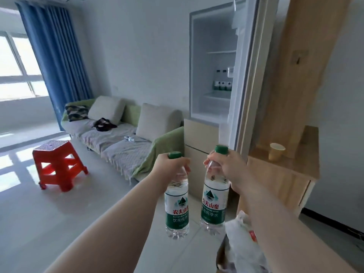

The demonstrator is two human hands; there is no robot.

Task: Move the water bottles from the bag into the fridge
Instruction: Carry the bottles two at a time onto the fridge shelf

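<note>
My left hand (171,168) grips the neck of a clear water bottle (177,209) with a green cap and green-white label. My right hand (226,166) grips the neck of a second, matching bottle (213,201). Both bottles hang upright in the air in front of me, side by side and apart. The fridge (211,113) stands ahead with its upper door open; on a shelf inside stand three green-labelled bottles (223,85). A white plastic bag (241,247) lies at the bottom right, beneath my right forearm.
A wooden cabinet (285,174) with a paper cup (276,151) stands right of the fridge. A sofa (118,134) runs along the wall at left, with a small bottle (129,138) on its seat. A red plastic stool (57,164) stands on the tiled floor.
</note>
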